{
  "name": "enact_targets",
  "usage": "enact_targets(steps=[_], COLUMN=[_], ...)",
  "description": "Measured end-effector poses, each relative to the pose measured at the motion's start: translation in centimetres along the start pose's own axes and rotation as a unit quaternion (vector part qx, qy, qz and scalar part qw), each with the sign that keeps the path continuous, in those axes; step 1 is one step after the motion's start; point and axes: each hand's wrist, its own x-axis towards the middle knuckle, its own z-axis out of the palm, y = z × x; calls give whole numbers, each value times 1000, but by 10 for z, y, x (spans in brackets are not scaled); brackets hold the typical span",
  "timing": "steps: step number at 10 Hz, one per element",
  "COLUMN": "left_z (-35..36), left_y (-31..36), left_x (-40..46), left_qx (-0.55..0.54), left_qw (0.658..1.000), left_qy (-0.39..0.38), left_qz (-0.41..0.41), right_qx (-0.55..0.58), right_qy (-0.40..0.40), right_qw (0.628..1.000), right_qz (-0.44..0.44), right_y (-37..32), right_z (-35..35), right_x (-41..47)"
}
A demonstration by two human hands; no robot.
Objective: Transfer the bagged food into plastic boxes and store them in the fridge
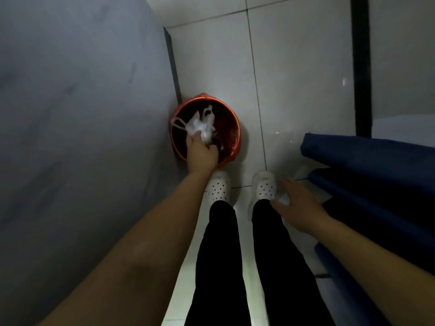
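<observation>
The person is standing over an orange bucket (231, 128) set on the tiled floor (294, 67) against a grey wall (77, 102), and the left hand (202, 152) is reaching down into its mouth. Its fingers are bunched tight around a crumpled clear plastic bag (201, 124) — the loops of the bag are spilling up over the near rim, so the bag is sitting in the bucket's opening, not yet let go. It looks limp, though I cannot tell whether anything is left inside.

The right hand (297, 209) is hanging free beside the leg, fingers spread and loose, gripping nothing. A whitish blur sits under it, but that could well be the white shoe (264, 185) below. Dark blue cushions (376, 161) are lying just to that side.

My reading is that this is the clearing-up part of the job — a used bag is being binned. No boxes and no fridge are showing from here. The next move seems to call for simply opening the left fingers so the bag drops in, handles included, then turning back toward wherever the boxes are waiting.
</observation>
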Motion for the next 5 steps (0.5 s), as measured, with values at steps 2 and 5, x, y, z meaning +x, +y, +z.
enact_targets(steps=[2,5], left_z=[74,71], left_y=[-75,-65], left_x=[84,40], left_qx=[132,197], left_qw=[949,955], left_qy=[-242,-217], left_qz=[-150,-39], right_qx=[46,-60], right_qy=[5,-6], right_qw=[999,998], right_qz=[-15,10], right_y=[15,14], right_z=[13,-17], right_x=[82,69])
